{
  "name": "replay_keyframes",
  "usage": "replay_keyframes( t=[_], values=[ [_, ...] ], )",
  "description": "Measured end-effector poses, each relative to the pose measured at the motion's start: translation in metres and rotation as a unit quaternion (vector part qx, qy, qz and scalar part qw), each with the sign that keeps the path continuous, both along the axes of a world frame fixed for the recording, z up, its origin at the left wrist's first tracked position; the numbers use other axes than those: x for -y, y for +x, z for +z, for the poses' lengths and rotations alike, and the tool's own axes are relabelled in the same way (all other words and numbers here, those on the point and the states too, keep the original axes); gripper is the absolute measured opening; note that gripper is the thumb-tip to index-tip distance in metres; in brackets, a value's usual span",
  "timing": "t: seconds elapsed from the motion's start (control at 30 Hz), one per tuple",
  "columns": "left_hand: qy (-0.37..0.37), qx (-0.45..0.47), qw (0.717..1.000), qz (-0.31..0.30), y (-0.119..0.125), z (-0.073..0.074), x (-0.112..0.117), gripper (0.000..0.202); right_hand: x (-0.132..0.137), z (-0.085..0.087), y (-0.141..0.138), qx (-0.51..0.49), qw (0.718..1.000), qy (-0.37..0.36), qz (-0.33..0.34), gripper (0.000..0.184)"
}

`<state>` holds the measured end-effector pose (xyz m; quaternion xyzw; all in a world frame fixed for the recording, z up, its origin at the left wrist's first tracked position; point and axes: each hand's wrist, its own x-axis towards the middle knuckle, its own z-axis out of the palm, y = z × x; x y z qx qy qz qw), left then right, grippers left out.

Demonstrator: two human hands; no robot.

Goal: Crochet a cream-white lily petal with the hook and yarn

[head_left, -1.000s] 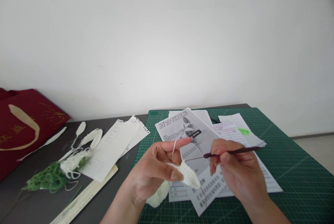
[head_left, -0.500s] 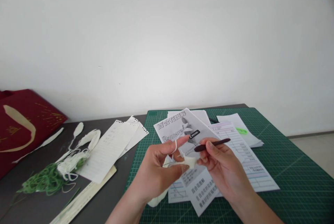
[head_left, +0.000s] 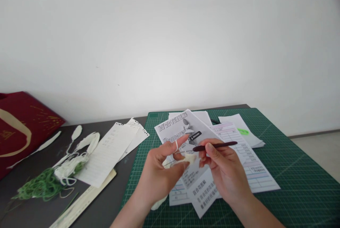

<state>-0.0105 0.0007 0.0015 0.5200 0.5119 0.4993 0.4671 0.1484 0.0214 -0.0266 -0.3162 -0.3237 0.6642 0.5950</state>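
Between the thumb and fingers of my left hand point(head_left: 159, 174) is a small white crochet piece point(head_left: 190, 157). White yarn point(head_left: 176, 145) loops around that hand's raised index finger. My right hand point(head_left: 225, 167) is closed around a dark crochet hook point(head_left: 215, 146), held nearly level, its tip end toward the left hand beside the crochet piece. Whether the thin hook tip sits in a stitch is too small to tell. More white crochet work point(head_left: 158, 203) hangs below my left hand, partly hidden by it.
Printed sheets point(head_left: 204, 199) lie under my hands on a green cutting mat point(head_left: 287, 167). A green clip point(head_left: 243, 132) rests on papers. To the left are handwritten pages point(head_left: 106, 153), green yarn point(head_left: 39, 185), white yarn point(head_left: 70, 167), white petals point(head_left: 92, 143), a ruler point(head_left: 87, 199) and a red bag point(head_left: 29, 125).
The hook has turned closer to level and its tip end has shifted slightly left and up. The crochet piece has risen a little in my left fingers. The view has shifted slightly.
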Motion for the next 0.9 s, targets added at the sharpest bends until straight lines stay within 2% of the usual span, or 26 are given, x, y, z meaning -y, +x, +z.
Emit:
replay_keyframes(
  t=[0.1,0.2,0.27,0.3,0.33,0.37,0.43,0.47,0.5,0.53,0.57,0.67,0.73,0.77,0.83,0.9],
  values=[
    [0.015,-0.04,0.999,0.019,0.001,0.001,0.001,0.046,-0.002,-0.001,0.001,0.024,1.0,0.015,-0.012,0.015],
    [0.012,-0.061,0.998,0.017,0.002,0.002,0.001,0.037,-0.001,-0.003,0.002,0.073,0.996,0.05,-0.027,0.012],
    [-0.004,-0.063,0.998,0.017,0.002,0.004,0.001,0.029,0.001,-0.005,0.003,0.134,0.983,0.114,-0.055,0.009],
    [-0.014,-0.055,0.998,0.02,0.002,0.005,0.001,0.026,0.003,-0.005,0.004,0.177,0.967,0.168,-0.075,0.011],
    [-0.027,-0.036,0.999,0.022,0.003,0.006,0.0,0.023,0.006,-0.006,0.005,0.224,0.94,0.238,-0.095,0.018],
    [-0.041,-0.005,0.999,0.021,0.003,0.006,-0.001,0.021,0.008,-0.006,0.006,0.271,0.902,0.317,-0.112,0.027],
    [-0.084,0.096,0.992,0.01,0.005,0.006,-0.002,0.026,0.013,-0.006,0.008,0.344,0.807,0.461,-0.131,0.044],
    [-0.108,0.155,0.982,0.002,0.005,0.006,-0.002,0.033,0.014,-0.006,0.008,0.363,0.77,0.507,-0.136,0.05],
    [-0.133,0.212,0.968,-0.007,0.006,0.006,-0.003,0.041,0.015,-0.006,0.009,0.369,0.753,0.527,-0.139,0.054],
    [-0.154,0.259,0.953,-0.017,0.006,0.006,-0.003,0.048,0.015,-0.006,0.009,0.364,0.759,0.522,-0.139,0.054],
    [-0.172,0.293,0.94,-0.028,0.005,0.006,-0.004,0.052,0.014,-0.006,0.008,0.343,0.786,0.496,-0.135,0.052],
    [-0.201,0.325,0.922,-0.064,0.002,0.008,-0.004,0.053,0.008,-0.007,0.006,0.198,0.915,0.341,-0.086,0.029],
    [-0.216,0.314,0.921,-0.078,0.0,0.009,-0.003,0.054,0.003,-0.007,0.003,0.082,0.972,0.219,-0.032,0.011],
    [-0.22,0.305,0.923,-0.08,-0.001,0.009,-0.002,0.055,0.001,-0.007,0.002,0.035,0.985,0.166,-0.005,0.007],
    [-0.224,0.287,0.928,-0.085,-0.002,0.011,0.0,0.056,-0.003,-0.006,0.002,-0.025,0.994,0.094,0.044,0.009],
    [-0.224,0.268,0.933,-0.085,-0.002,0.013,0.002,0.056,-0.005,-0.004,0.004,-0.048,0.993,0.071,0.078,0.012]
  ],
)
